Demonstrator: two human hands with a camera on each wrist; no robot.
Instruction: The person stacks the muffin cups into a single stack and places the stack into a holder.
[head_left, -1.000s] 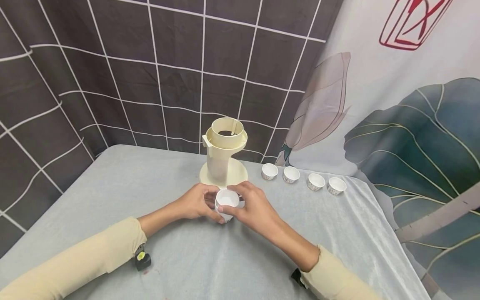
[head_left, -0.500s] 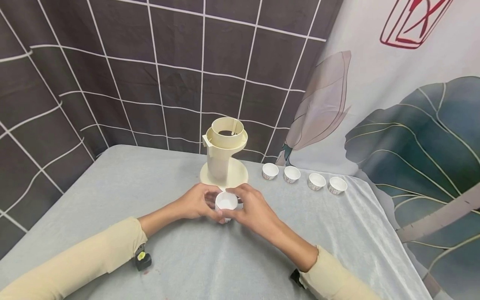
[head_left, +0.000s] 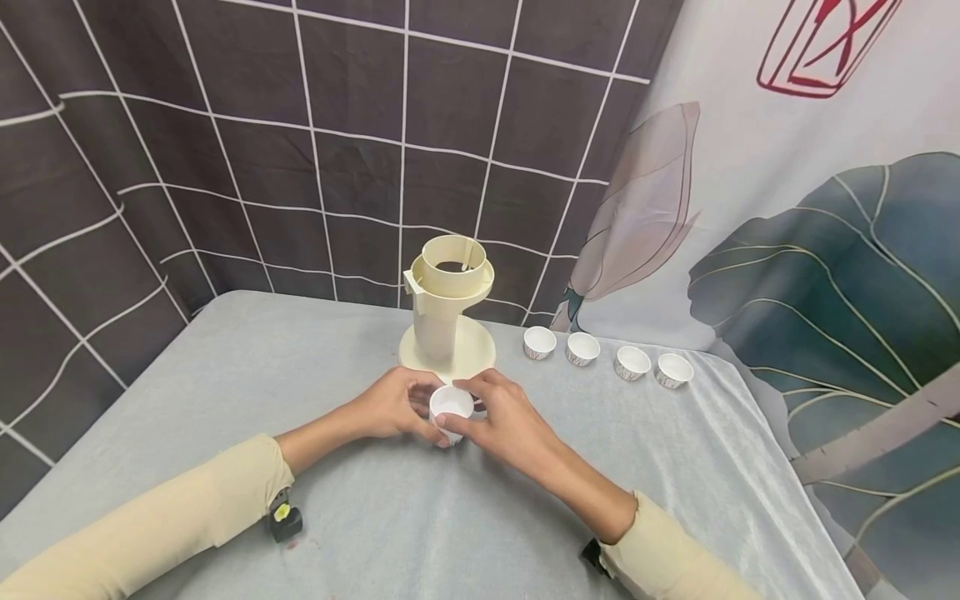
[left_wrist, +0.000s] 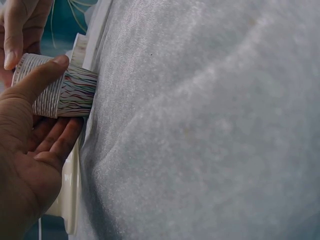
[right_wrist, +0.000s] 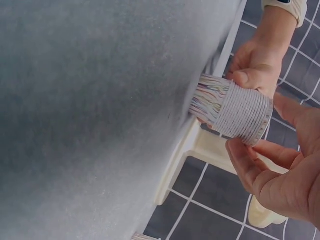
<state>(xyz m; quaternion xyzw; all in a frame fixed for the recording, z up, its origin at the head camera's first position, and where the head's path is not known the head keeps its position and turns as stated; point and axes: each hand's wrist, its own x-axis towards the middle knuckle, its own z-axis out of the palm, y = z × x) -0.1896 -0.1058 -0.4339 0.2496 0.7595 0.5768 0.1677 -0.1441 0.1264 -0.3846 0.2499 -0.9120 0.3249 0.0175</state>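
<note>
A stack of nested white paper baking cups (right_wrist: pixel 242 112) stands upright on the cloth, its lowest side printed with coloured wavy lines. My left hand (head_left: pixel 393 406) grips the stack from the left, thumb on the near side and fingers behind. At the top, my right hand (head_left: pixel 504 410) holds the rim of the uppermost cup (head_left: pixel 452 402) between thumb and fingers. Right behind the hands is a cream plastic stand (head_left: pixel 435 329), with a round base, an upright column and a ring-shaped holder at the top. In the left wrist view, the left thumb lies across the stacked rims.
Several separate paper baking cups (head_left: pixel 582 349) stand in a row to the right of the stand, near the table's back edge. A pale grey-blue cloth (head_left: pixel 315 358) covers the table. Behind hangs a dark curtain (head_left: pixel 352 175) with white grid lines.
The uppermost cup, earlier raised and offset to the right above the stack, has come down and left, in line with the stack. The left hand has stayed in place.
</note>
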